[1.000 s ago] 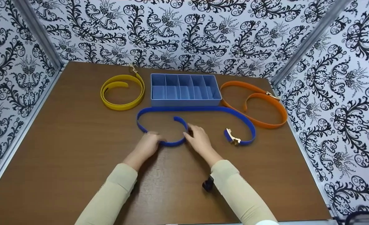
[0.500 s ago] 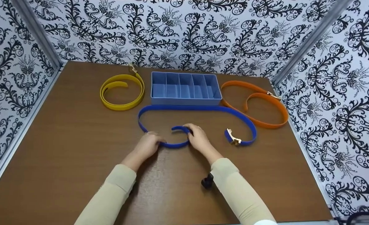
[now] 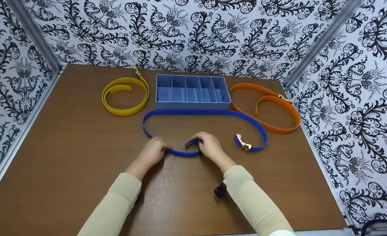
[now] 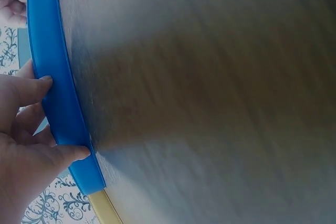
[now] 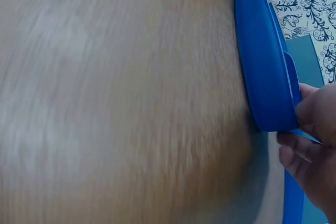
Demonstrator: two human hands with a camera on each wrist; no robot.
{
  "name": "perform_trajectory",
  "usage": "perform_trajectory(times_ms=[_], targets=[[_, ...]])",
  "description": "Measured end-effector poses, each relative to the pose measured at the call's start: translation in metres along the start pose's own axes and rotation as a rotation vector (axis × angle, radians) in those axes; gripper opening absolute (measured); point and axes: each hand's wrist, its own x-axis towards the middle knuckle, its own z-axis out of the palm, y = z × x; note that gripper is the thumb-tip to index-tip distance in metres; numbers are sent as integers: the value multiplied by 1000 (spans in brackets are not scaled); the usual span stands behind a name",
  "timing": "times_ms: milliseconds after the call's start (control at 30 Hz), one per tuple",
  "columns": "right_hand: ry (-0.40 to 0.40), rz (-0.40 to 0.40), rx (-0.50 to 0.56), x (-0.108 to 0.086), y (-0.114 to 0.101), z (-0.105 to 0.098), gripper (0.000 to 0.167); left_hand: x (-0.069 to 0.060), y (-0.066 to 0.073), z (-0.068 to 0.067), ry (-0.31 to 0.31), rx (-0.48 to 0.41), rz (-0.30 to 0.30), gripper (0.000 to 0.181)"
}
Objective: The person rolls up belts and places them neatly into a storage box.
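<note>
A blue belt (image 3: pixel 196 112) stands on its edge on the table, curving in a wide loop. Its gold buckle (image 3: pixel 244 145) lies at the right end. My left hand (image 3: pixel 153 151) grips the near stretch of the strap; in the left wrist view its thumb and fingers (image 4: pixel 44 81) are on the blue band (image 4: pixel 58 72). Near the belt's free end, my right hand (image 3: pixel 210 144) pinches the strap, which bends sharply back on itself there. The right wrist view has this bend (image 5: pixel 268 77) beside the fingers (image 5: pixel 299 148); the hand partly covers it.
Behind the blue belt stands a blue-grey tray (image 3: pixel 193 105) with several compartments. A coiled yellow belt (image 3: pixel 125 112) lies to its left, an orange belt (image 3: pixel 278 129) to its right. Patterned walls (image 3: pixel 180 39) enclose the brown table (image 3: pixel 65 157) at the back and sides.
My right hand has bent the belt's free end inward and toward me, from an open upward curve to a tight fold. The left hand has kept its hold in nearly the same place.
</note>
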Motion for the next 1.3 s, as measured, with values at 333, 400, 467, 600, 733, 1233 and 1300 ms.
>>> perform_trajectory(times_ms=[333, 400, 467, 600, 733, 1233, 1300], targets=[[-137, -61, -40, -4, 4, -8, 45, -1, 1, 0, -2, 2, -1, 28], [-151, -85, -61, -4, 5, -8, 48, -1, 1, 0, -3, 4, 3, 28], [-165, -98, -75, -4, 5, -9, 52, -1, 1, 0, -2, 5, 13, 28], [-179, -106, -69, -4, 5, -10, 55, -1, 0, 1, 1, 7, 20, 28], [-162, -51, 7, -4, 2, -13, 39, -2, -1, 0, 9, 5, 12, 26], [-12, 8, 96, -3, -1, -7, 20, -1, -4, 2, 36, 2, 61, 28], [-22, 23, 103, -3, -1, -8, 30, 0, -4, 1, 30, -3, 59, 26]])
